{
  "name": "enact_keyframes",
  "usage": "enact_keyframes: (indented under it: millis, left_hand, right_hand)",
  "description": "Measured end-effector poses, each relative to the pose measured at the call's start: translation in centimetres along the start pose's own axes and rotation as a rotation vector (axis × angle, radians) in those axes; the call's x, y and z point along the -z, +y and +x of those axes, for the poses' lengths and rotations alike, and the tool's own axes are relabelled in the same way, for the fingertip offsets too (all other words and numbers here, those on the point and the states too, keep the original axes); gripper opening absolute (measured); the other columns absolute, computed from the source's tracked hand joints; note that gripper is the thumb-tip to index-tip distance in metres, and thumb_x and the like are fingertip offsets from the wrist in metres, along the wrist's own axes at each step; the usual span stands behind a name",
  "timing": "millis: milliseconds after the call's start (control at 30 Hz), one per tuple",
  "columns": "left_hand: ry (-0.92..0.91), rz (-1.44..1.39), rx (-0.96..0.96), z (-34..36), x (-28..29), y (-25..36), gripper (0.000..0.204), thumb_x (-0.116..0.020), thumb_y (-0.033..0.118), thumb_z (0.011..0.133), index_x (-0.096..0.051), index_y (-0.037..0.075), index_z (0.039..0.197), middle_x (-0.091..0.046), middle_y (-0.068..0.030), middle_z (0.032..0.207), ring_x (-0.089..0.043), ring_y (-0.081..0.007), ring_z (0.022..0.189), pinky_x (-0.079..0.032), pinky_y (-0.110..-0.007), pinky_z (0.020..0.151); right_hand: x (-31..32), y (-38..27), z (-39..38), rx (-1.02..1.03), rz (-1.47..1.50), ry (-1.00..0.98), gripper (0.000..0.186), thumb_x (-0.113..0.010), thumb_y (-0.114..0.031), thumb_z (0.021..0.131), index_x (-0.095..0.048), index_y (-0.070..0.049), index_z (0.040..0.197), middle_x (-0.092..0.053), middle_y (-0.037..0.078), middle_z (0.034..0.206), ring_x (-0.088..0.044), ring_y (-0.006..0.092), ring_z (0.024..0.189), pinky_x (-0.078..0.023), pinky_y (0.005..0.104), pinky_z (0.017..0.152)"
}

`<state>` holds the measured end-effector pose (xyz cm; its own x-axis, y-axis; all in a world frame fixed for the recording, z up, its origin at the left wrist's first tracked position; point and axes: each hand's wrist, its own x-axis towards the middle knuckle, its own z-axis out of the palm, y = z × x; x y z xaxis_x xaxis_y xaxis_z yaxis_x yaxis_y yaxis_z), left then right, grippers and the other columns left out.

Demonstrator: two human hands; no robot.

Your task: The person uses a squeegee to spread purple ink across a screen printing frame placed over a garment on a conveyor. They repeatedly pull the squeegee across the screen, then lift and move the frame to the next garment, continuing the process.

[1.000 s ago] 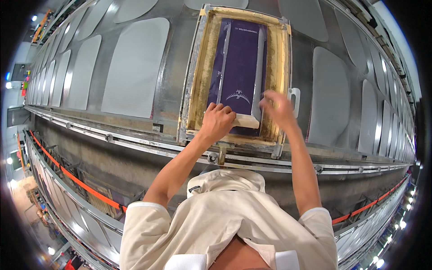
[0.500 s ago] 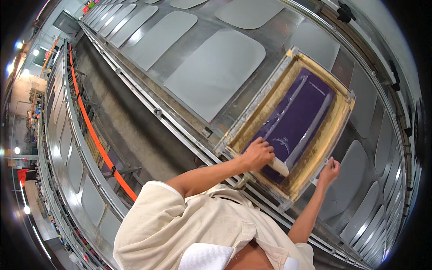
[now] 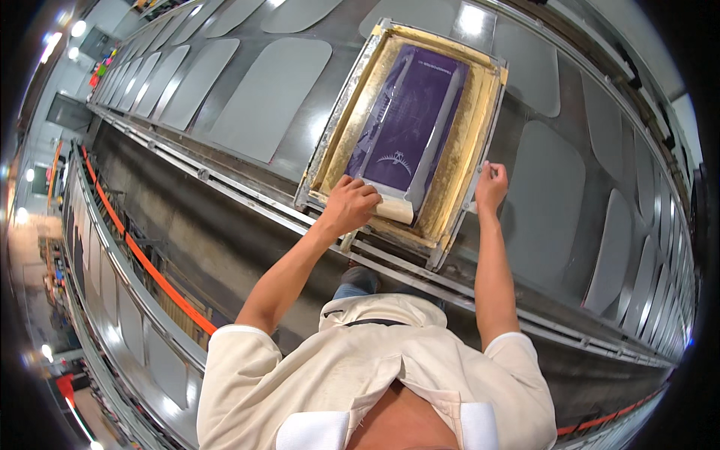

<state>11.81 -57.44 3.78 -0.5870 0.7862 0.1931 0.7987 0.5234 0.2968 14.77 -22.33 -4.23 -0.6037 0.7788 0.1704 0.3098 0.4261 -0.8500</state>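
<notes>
A screen-printing frame (image 3: pixel 493 112) with a worn yellowish border lies tilted on the grey table, its purple mesh (image 3: pixel 420 112) bearing a small pale crest and a line of lettering. My left hand (image 3: pixel 352 202) is closed on one end of a squeegee (image 3: pixel 395 209) with a pale handle, which lies across the near end of the mesh. At the frame's right edge, beside a small metal fitting (image 3: pixel 470 206), my right hand (image 3: pixel 491 186) is closed with fingers curled. Whatever those fingers hold is hidden.
Grey rounded panels (image 3: pixel 277 94) lie in rows along the table on both sides of the frame. A metal rail (image 3: pixel 247 196) runs along the table's near edge. Across the aisle, to the left, stands another panel-covered table with an orange strip (image 3: pixel 142 251).
My view has turned, so the frame now appears higher and more to the left. My left hand stays on the squeegee at the near end, and my right hand stays at the frame's edge.
</notes>
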Motion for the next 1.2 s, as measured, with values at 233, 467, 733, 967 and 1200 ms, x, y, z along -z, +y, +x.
enact_keyframes:
  millis: [233,467,733,967,1200]
  left_hand:
    - [0.034,-0.043,-0.052,-2.6,-1.3,0.6,0.016,-0.065,0.011,0.075,-0.067,0.011,0.090,-0.068,0.0002,0.096,-0.060,-0.0212,0.086,-0.043,-0.038,0.082]
    - [0.111,-0.039,-0.068,5.5,-2.5,-3.7,0.019,-0.064,0.006,0.075,-0.066,0.012,0.092,-0.067,0.0000,0.095,-0.060,-0.0210,0.086,-0.042,-0.040,0.084]
    - [0.047,-0.010,-0.115,26.5,-6.4,-15.4,0.033,-0.075,0.007,0.067,-0.072,0.014,0.099,-0.070,-0.0008,0.103,-0.064,-0.0234,0.097,-0.044,-0.041,0.091]
    - [-0.089,-0.017,-0.145,39.9,-5.3,-20.0,0.023,-0.081,0.022,0.072,-0.073,0.012,0.091,-0.070,-0.0047,0.085,-0.067,-0.0274,0.086,-0.049,-0.043,0.083]
    - [-0.247,-0.097,-0.022,45.4,-5.8,-21.6,0.029,-0.083,0.031,0.073,-0.076,0.010,0.093,-0.072,-0.0126,0.081,-0.069,-0.0358,0.079,-0.054,-0.045,0.074]
  right_hand:
    - [0.2,0.0,0.3,-0.134,-0.082,-0.017,0.024,-0.066,-0.026,0.095,-0.062,-0.003,0.090,-0.068,0.014,0.085,-0.066,0.0296,0.077,-0.049,0.0403,0.071]
    - [0.6,-0.9,0.6,-0.202,-0.255,-0.085,0.023,-0.065,-0.028,0.095,-0.064,-0.005,0.093,-0.069,0.015,0.086,-0.066,0.0326,0.079,-0.050,0.0402,0.074]
    - [-2.0,-4.0,10.0,-0.032,-0.181,-0.361,0.026,-0.073,-0.025,0.090,-0.068,-0.007,0.108,-0.070,0.013,0.111,-0.068,0.0303,0.099,-0.053,0.0380,0.085]
    - [-11.8,-12.4,23.1,0.447,-0.132,-0.667,0.043,-0.077,-0.026,0.085,-0.066,-0.005,0.120,-0.070,0.014,0.114,-0.066,0.0281,0.104,-0.051,0.0383,0.090]
    - [-18.5,-13.0,28.8,0.353,-0.577,-0.844,0.038,-0.077,-0.024,0.080,-0.069,-0.005,0.112,-0.072,0.019,0.094,-0.069,0.0364,0.091,-0.052,0.0436,0.081]
